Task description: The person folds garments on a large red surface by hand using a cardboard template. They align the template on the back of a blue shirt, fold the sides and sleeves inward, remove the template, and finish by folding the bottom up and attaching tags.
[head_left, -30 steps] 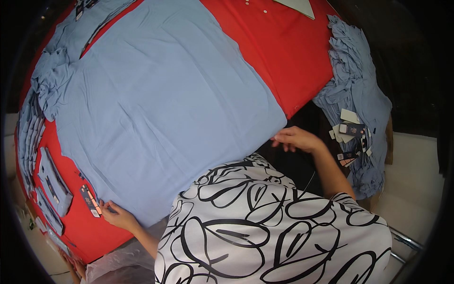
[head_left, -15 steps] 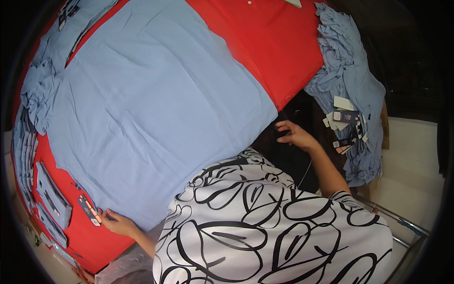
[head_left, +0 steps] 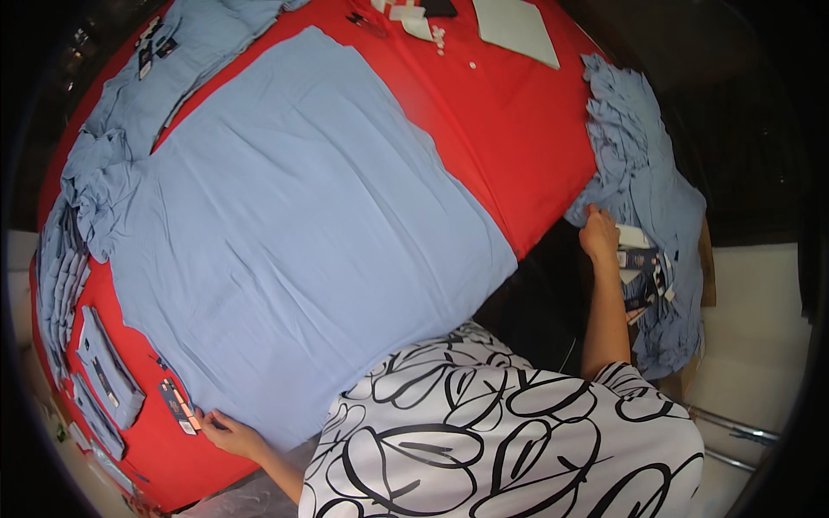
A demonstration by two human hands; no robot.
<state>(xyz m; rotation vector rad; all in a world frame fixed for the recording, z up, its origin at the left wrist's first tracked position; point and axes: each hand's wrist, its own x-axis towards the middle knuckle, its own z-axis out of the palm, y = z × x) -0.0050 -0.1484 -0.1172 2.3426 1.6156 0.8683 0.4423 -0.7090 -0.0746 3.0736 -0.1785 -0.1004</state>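
A light blue garment (head_left: 311, 216) lies spread flat over the red-covered table, with faint creases across it. At its near left edge my left hand (head_left: 231, 437) has its fingers curled together on the cloth, beside a dark hang tag (head_left: 179, 404) with a pale label strip. My right hand (head_left: 598, 233) is at the heap of crumpled light blue garments (head_left: 629, 129) on the right, fingertips closed at the fabric's near edge. Just beside that hand lie white cards and dark tags (head_left: 640, 260) on the heap. The right hand's grip is partly hidden.
Folded blue garments (head_left: 110, 367) and a stack of them (head_left: 65, 289) line the left edge. More blue garments (head_left: 177, 65) lie at the far left. A white sheet (head_left: 516, 31) and small white bits (head_left: 439, 39) sit at the back. A metal rail (head_left: 734, 425) stands lower right.
My right hand has moved right and away from me, from beside the spread garment's corner to the heap. My left hand stays at the garment's edge. The view now takes in more of the table's far side.
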